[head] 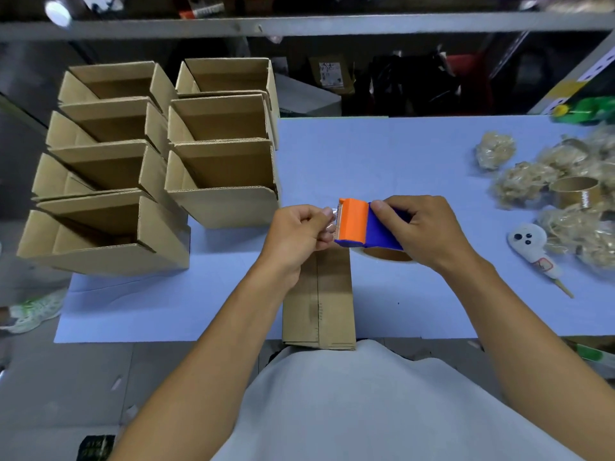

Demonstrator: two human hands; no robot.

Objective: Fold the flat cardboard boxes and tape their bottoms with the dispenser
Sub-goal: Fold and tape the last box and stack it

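Note:
An orange and blue tape dispenser (357, 224) with a clear tape roll hangs over the near middle of the blue table (366, 154). My right hand (429, 231) grips its blue body. My left hand (299, 234) pinches the clear tape end (334, 216) at the orange cutter. Under both hands stands a narrow cardboard box (319, 301), its seamed face up and its near end at the table's front edge against my shirt.
Several folded open boxes (109, 168) stand in two rows at the table's left, overhanging its edge. Crumpled tape wads (519, 184), empty tape cores (574, 191) and a small white ghost toy (532, 244) lie at the right. Shelving runs behind the table.

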